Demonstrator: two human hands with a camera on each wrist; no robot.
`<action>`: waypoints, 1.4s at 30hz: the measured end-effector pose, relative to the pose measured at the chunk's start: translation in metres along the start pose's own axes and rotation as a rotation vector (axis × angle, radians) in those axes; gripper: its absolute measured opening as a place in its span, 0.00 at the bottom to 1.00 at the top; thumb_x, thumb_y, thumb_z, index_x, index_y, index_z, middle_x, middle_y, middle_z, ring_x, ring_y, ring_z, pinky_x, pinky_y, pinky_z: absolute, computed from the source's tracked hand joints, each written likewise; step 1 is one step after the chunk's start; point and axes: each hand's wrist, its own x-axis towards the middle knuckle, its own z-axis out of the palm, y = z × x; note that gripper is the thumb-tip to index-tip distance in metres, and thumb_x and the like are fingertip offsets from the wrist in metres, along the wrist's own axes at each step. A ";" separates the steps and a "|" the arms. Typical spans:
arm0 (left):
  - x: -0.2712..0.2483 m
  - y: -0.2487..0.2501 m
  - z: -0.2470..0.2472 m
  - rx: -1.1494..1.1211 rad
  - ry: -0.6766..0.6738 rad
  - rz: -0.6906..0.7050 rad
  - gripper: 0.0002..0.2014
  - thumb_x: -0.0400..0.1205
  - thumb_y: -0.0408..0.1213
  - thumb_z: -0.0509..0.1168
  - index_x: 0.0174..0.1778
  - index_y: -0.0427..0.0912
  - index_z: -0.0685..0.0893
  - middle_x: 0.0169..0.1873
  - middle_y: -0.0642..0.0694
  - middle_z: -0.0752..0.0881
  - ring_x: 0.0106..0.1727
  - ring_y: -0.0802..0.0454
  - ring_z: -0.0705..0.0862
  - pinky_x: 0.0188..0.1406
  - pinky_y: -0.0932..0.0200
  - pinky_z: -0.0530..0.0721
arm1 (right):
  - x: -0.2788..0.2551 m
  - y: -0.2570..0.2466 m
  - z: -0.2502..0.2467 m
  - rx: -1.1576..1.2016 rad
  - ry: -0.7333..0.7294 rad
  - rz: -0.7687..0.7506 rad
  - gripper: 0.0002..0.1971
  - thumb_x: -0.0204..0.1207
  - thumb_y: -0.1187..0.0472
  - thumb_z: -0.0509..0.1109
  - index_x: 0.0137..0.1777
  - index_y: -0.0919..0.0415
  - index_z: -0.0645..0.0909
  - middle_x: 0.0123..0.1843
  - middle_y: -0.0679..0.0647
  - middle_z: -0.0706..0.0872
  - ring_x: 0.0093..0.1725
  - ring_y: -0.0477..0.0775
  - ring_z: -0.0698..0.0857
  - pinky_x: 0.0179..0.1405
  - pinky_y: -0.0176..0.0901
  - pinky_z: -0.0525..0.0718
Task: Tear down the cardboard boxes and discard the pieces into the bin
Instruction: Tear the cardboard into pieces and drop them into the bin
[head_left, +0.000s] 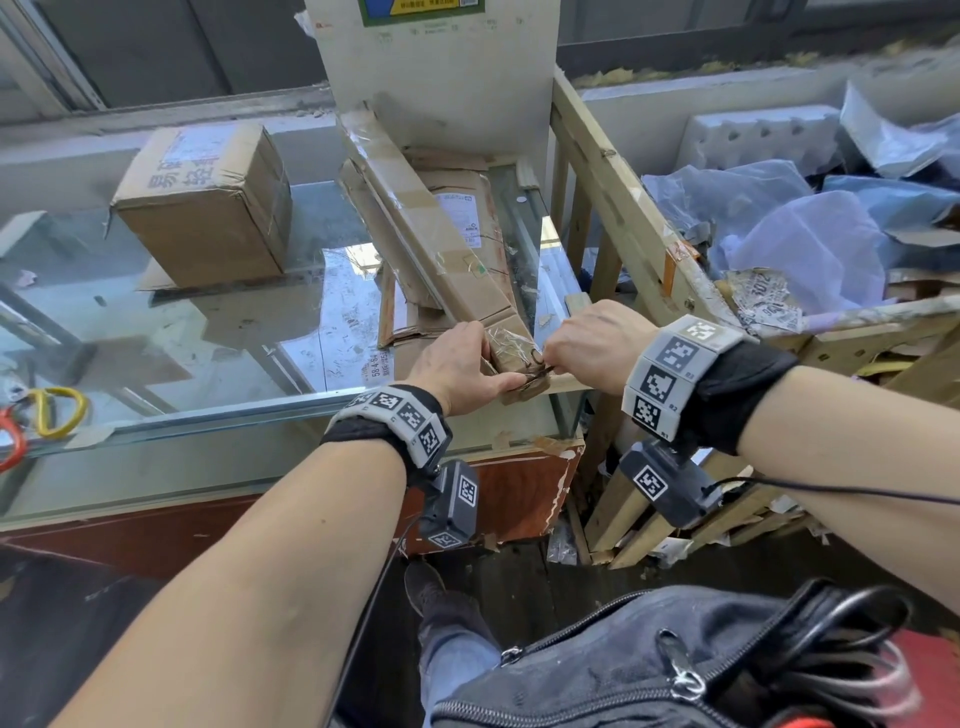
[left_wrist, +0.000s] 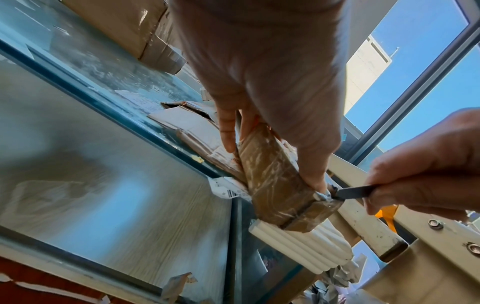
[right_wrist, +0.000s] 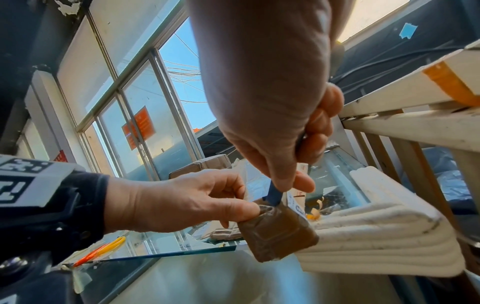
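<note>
**Both hands at the near end of the long taped box**

Your left hand (head_left: 464, 364) holds the near end of the long, narrow brown cardboard box wrapped in clear tape (head_left: 441, 228): the thumb lies along the end's near edge and the fingers (left_wrist: 228, 131) curl over the far side, so the box end sits between them. The rest of the box runs away from your fingers, across the glass tabletop (head_left: 208, 332), up to the white post behind.

Your right hand (head_left: 597, 345) is just right of that same box end, its fingers (right_wrist: 322, 123) curled tight round a thin dark blade-like tool (left_wrist: 355, 192). The tool's tip touches the taped corner of the box, right beside your left thumb tip.

Under the long box lie flattened brown cardboard sheets (head_left: 467, 208). Well left of your left fingers stands a closed, squarish brown cardboard box (head_left: 208, 208). To the right of your right fingers, just beyond the tabletop's edge, is the pale wooden slatted bin (head_left: 639, 223), holding blue plastic film (head_left: 810, 244) and cardboard scraps.
</note>
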 end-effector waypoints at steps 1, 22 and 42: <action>0.000 0.000 0.000 -0.012 -0.010 -0.012 0.23 0.70 0.61 0.72 0.44 0.48 0.73 0.44 0.51 0.79 0.45 0.51 0.79 0.43 0.55 0.76 | -0.001 0.000 -0.002 0.000 0.016 0.014 0.13 0.84 0.67 0.55 0.51 0.60 0.82 0.41 0.53 0.81 0.41 0.57 0.81 0.39 0.45 0.70; -0.004 -0.008 -0.004 -0.078 -0.061 0.031 0.32 0.59 0.53 0.83 0.49 0.50 0.70 0.49 0.52 0.75 0.50 0.51 0.77 0.51 0.53 0.78 | 0.001 -0.005 0.013 0.286 0.009 0.206 0.09 0.86 0.57 0.59 0.49 0.58 0.80 0.41 0.52 0.75 0.43 0.56 0.78 0.44 0.46 0.73; 0.055 0.098 -0.058 -0.177 0.255 0.143 0.33 0.64 0.65 0.74 0.55 0.47 0.74 0.53 0.47 0.83 0.56 0.47 0.80 0.59 0.45 0.79 | -0.028 0.044 0.021 0.981 0.724 0.776 0.12 0.86 0.60 0.55 0.42 0.61 0.73 0.43 0.62 0.83 0.44 0.63 0.80 0.41 0.51 0.74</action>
